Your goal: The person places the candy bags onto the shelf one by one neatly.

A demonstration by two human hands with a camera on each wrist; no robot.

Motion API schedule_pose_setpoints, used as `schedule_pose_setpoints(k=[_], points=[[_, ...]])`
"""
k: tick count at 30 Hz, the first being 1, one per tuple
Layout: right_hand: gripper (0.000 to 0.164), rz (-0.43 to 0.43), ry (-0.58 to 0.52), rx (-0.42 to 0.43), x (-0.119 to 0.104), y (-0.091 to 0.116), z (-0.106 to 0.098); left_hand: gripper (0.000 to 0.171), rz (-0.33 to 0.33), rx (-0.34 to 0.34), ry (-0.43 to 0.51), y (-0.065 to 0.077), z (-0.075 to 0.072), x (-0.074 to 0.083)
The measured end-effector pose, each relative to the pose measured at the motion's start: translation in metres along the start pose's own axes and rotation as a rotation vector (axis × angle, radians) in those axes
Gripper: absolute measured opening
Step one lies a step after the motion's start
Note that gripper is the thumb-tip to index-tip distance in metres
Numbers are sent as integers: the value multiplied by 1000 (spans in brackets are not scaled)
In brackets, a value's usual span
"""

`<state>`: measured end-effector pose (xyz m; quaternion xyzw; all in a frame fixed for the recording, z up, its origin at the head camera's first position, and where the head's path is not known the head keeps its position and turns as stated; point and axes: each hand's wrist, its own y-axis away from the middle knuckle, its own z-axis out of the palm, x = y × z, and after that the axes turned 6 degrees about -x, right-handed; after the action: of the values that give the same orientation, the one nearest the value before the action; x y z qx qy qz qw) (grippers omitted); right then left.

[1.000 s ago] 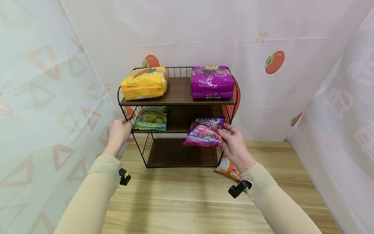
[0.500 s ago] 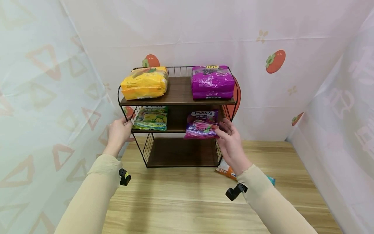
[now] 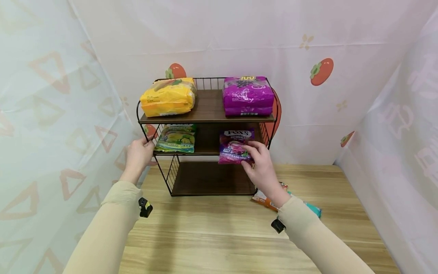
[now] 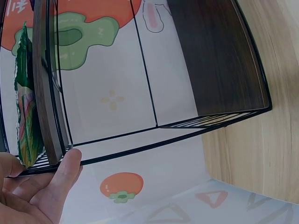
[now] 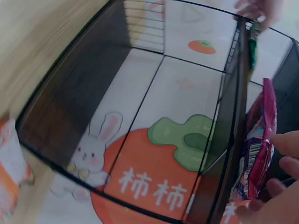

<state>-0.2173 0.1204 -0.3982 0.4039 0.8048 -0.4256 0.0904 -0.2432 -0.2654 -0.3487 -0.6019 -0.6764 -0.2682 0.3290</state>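
In the head view my left hand (image 3: 139,154) grips the left side of the black wire shelf rack (image 3: 207,121) at its middle level. The left wrist view shows the thumb against the rack's frame beside the shelf board. A purple candy bag (image 3: 236,146) lies on the right of the middle shelf, its front end jutting past the edge. My right hand (image 3: 261,167) touches that bag, its fingers spread over the right part and the thumb low at the front edge. A green candy bag (image 3: 176,139) lies on the left of the same shelf.
On the top shelf stand a yellow packet (image 3: 168,98) at left and a purple packet (image 3: 248,97) at right. An orange bag (image 3: 261,199) and a teal bag (image 3: 314,209) lie on the wooden table (image 3: 202,236) right of the rack, partly hidden by my right arm.
The purple bag has gone from in front of the middle shelf back onto it. My right hand has shifted from its right edge onto its front right part. The left hand stays put.
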Motion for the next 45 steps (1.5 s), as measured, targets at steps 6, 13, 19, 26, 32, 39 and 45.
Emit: schedule_pose_setpoints(k=[6,13,19,26,32,39,45], points=[[39,-333,332,-16,0,-2,9,50,-1,4,-9,0,0,0],[34,-397,519,-48,0,-3,15,50,-1,4,-10,1,0,1],[36,-353,587,-60,-2,-6,16,51,0,3,-13,1,0,0],[38,-341,584,-40,3,-10,17,51,1,1,-18,1,0,1],[38,-321,588,-53,7,-13,15,50,3,8,-15,1,0,1],[41,-289,586,-73,16,-18,11,50,10,9,-35,2,0,0],[41,-262,574,-105,22,-20,7,50,2,9,-29,0,0,0]])
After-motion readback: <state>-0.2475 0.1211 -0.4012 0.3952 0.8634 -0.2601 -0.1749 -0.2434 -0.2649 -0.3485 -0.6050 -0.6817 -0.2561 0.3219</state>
